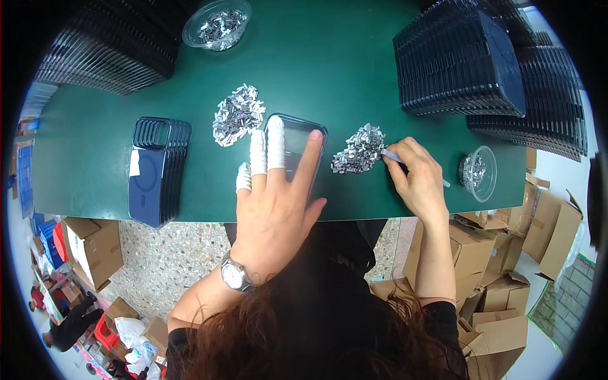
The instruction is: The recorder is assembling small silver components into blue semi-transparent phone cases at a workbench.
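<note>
Phone case (pixel 295 143) near front edge of green table (pixel 354 69) is touched by outspread left hand (pixel 273 206); slim tool (pixel 393 156) is pinched by right hand (pixel 419 179); cardboard boxes (pixel 465 250) are piled below.

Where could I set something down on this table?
The widest bare patch of table lies between the upper-left bowl and the upper-right stacks. Another lies left of the navy cases. The middle is crowded: left hand on a case between two piles, right hand at the right one.
</note>
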Action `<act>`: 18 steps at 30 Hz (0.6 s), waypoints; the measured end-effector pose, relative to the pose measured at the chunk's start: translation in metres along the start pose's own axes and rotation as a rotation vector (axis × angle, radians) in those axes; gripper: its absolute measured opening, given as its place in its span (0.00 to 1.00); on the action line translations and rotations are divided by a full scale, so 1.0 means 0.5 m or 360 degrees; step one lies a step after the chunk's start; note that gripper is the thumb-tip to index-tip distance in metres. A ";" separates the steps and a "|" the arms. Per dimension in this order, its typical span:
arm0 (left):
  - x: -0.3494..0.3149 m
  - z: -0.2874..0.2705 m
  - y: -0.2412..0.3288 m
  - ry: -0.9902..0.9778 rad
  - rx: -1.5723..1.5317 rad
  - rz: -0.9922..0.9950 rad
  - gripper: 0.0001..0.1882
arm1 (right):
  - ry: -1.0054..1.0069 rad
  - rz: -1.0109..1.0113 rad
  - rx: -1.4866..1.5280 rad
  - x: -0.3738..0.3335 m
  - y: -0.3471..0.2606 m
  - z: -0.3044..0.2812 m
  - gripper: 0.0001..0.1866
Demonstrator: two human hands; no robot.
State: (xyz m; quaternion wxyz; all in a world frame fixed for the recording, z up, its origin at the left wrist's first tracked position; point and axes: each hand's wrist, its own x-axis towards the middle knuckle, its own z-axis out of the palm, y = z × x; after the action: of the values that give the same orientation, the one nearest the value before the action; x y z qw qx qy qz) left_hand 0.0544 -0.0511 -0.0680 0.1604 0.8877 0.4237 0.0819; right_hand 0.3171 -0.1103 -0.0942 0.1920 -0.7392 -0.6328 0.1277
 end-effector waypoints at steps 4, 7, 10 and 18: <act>0.007 -0.026 -0.018 -0.0032 -0.0373 -0.0056 0.53 | 0.0017 0.0186 0.0577 0.007 -0.006 -0.019 0.03; 0.009 -0.081 -0.042 -0.0039 -0.0929 -0.0275 0.44 | 0.0088 0.0105 0.1005 0.021 -0.021 -0.038 0.02; 0.000 -0.078 -0.113 0.0131 -0.1020 -0.0455 0.31 | 0.0133 0.0089 0.1231 0.031 -0.051 -0.040 0.02; -0.011 -0.124 -0.134 0.0617 -0.0374 -0.0423 0.17 | 0.0212 -0.0426 0.0891 0.078 -0.160 -0.052 0.06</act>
State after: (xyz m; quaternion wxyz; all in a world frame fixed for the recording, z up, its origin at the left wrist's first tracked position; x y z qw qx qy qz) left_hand -0.0150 -0.0028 -0.0337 0.1876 0.7673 0.5470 0.2773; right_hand 0.2637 -0.0651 -0.0333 0.4441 -0.5746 -0.6507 0.2217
